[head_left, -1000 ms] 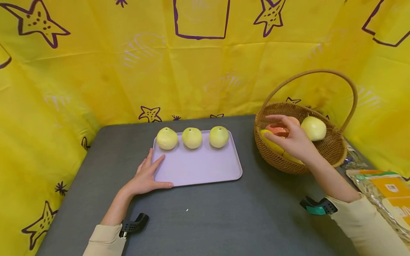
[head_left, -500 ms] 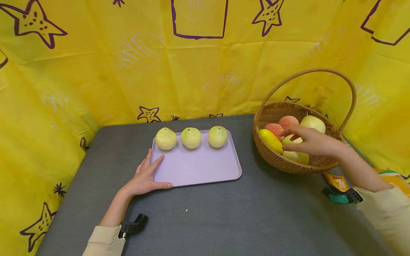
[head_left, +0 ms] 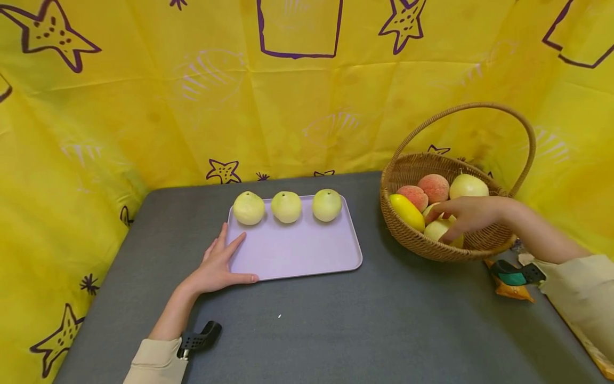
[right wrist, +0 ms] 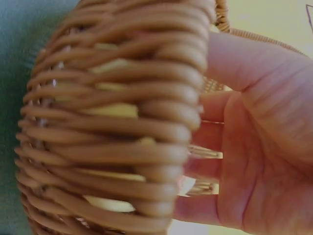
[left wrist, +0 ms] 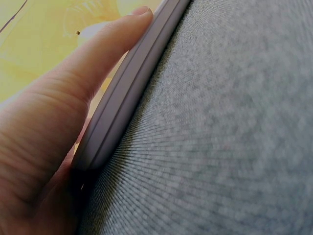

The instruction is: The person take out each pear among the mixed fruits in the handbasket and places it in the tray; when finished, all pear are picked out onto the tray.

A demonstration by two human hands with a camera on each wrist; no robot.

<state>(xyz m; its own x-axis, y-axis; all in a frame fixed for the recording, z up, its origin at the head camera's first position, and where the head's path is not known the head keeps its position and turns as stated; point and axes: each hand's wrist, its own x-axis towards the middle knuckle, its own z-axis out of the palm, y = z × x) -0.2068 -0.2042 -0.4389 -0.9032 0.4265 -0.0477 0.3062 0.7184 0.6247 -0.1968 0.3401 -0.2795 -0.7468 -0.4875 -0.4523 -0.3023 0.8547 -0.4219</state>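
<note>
Three pale yellow-green round fruits, left [head_left: 249, 208], middle [head_left: 286, 207] and right [head_left: 327, 205], stand along the back of a lilac tray [head_left: 297, 250]. My left hand [head_left: 216, 269] rests at the tray's left front corner, fingers spread, thumb along the front rim [left wrist: 132, 73]. On the right, my right hand [head_left: 472, 213] reaches into a wicker basket [head_left: 412, 245]. Its thumb and fingers straddle a pale round fruit [head_left: 441, 229], partly hiding it. In the right wrist view, the basket wall [right wrist: 117, 127] covers the fingertips of my right hand [right wrist: 249, 137].
Beside that fruit lie a smooth yellow oblong fruit [head_left: 406, 212], two peaches, front [head_left: 413, 197] and back [head_left: 434, 188], and another pale fruit [head_left: 469, 186]. The tall basket handle [head_left: 531, 141] arches overhead. An orange packet [head_left: 515, 292] lies right of the basket. A yellow curtain [head_left: 297, 117] hangs behind.
My right hand first drew back to the right above the basket, then lowered onto the pale fruit near its front. My left hand and the tray stayed in place.
</note>
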